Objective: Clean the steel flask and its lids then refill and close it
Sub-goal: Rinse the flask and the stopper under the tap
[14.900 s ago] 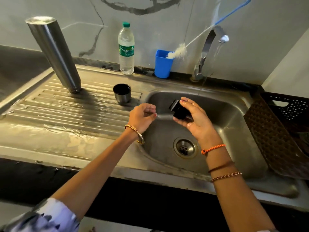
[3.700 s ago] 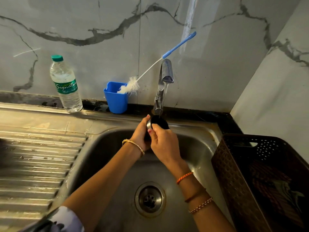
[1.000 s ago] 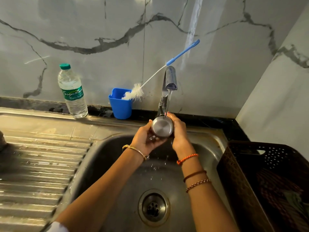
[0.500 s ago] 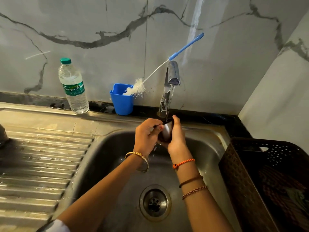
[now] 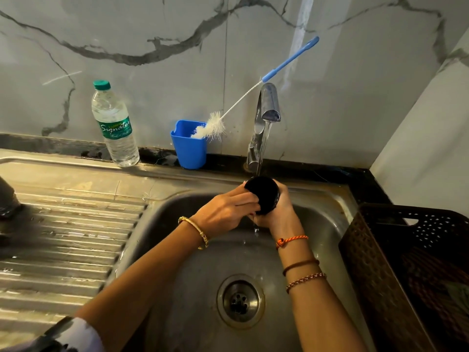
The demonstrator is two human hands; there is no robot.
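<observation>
Looking down from the head camera, I see the marble wall (image 5: 152,34) filling the top of the view. Below it, the steel sink (image 5: 327,224) with its ribbed drainboard (image 5: 63,237) at my left. A dark perforated basket (image 5: 368,262) stands against the sink's right edge.

Both forearms reach in over the basin. The clear water bottle (image 5: 115,125), green cap and green label, stands upright on the back ledge. Just right of it sits the blue cup (image 5: 189,148) with the bottle brush (image 5: 253,92) leaning out of it, white bristles in the cup's mouth, blue handle slanting up and right along the wall. The tap (image 5: 266,110) is running; a thin stream falls from the spout.

The flask lid (image 5: 262,193), a cup-shaped cap showing a dark round face toward me, is held under the stream, above the back of the basin. My right hand (image 5: 278,212) cups it from below and behind, fingers curled round its side. My left hand (image 5: 225,212) grips it from the left, fingers curled against the near edge. Water drips off beneath the hands.

The drain (image 5: 240,299) lies at the basin's bottom, between my forearms. At the far left edge a dark blurred shape (image 5: 7,199) stands on the drainboard; I cannot tell what it is.
</observation>
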